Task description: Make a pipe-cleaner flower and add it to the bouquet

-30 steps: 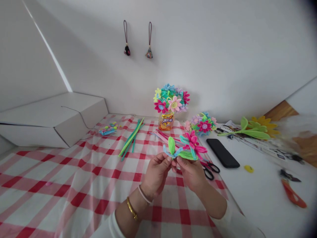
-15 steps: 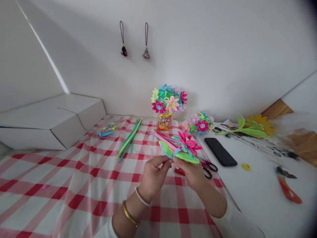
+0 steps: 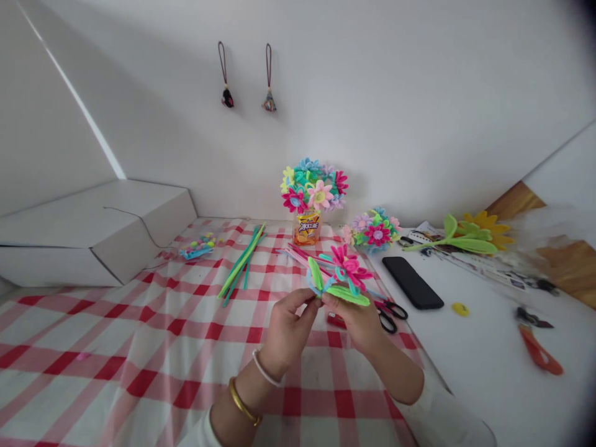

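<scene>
Between my two hands is a pipe-cleaner flower point(image 3: 351, 268) with magenta petals, teal parts beneath them and two green leaves. My left hand point(image 3: 291, 320) pinches it near the base of the leaves, thumb against fingertips. My right hand point(image 3: 356, 320) is closed round the lower part, just under the right leaf; the stem inside the fingers is hidden. Behind the flower lie loose pink pipe cleaners point(image 3: 298, 254). A pair of scissors point(image 3: 388, 316) with black handles rests beside my right hand, partly covered by it. A small red object point(image 3: 336, 320) shows between my hands.
Green pipe cleaners point(image 3: 242, 264) lie left of centre. A flower-filled bottle point(image 3: 307, 228) stands at the wall, with a second bouquet point(image 3: 376, 231) to its right. A black phone point(image 3: 412, 283), orange-handled pliers point(image 3: 537, 347) and a yellow flower point(image 3: 493, 233) lie on the right. A white box point(image 3: 153, 230) sits left.
The flower's left leaf has swung from leaning left to pointing more upright. Both hands keep their grip, and the whole view has shifted slightly.
</scene>
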Tool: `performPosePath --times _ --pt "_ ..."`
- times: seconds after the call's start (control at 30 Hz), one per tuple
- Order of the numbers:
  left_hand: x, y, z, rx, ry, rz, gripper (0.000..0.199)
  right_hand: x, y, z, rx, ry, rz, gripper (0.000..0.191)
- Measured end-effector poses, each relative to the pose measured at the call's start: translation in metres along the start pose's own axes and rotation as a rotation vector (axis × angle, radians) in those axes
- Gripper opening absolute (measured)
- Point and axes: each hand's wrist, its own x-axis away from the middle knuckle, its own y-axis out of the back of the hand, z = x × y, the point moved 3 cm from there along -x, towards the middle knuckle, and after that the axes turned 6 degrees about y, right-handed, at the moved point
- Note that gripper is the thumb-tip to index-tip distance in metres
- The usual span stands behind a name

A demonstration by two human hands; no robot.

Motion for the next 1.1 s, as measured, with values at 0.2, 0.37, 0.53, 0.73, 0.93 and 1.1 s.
performPosePath --times 0.2,0.37,0.53,0.73,0.93,1.1 --pt "0.0 -0.002 0.009 0.245 0.141 -0.02 0.007 0.001 0.001 -0.003 0.045 0.029 0.042 0.015" --pt "0.001 -0.008 0.009 0.274 0.149 0.017 0.012 0.002 0.003 -0.005 0.061 0.042 -0.048 0.013" --pt "0.004 -0.005 0.002 -0.082 -0.077 -0.043 0.011 0.006 0.0 -0.004 0.082 0.037 -0.095 0.013" --pt "0.007 -0.002 0.0 -0.053 -0.069 -0.102 0.011 0.01 0.001 0.004 0.17 0.133 -0.092 0.008" --pt "0.003 -0.008 0.01 0.558 0.32 -0.033 0.006 -0.001 0.001 -0.01 -0.047 -0.067 0.026 0.013" --pt "0.005 -0.015 0.004 0.921 0.501 0.227 0.003 -0.008 -0.001 -0.024 -0.341 -0.187 0.087 0.018"
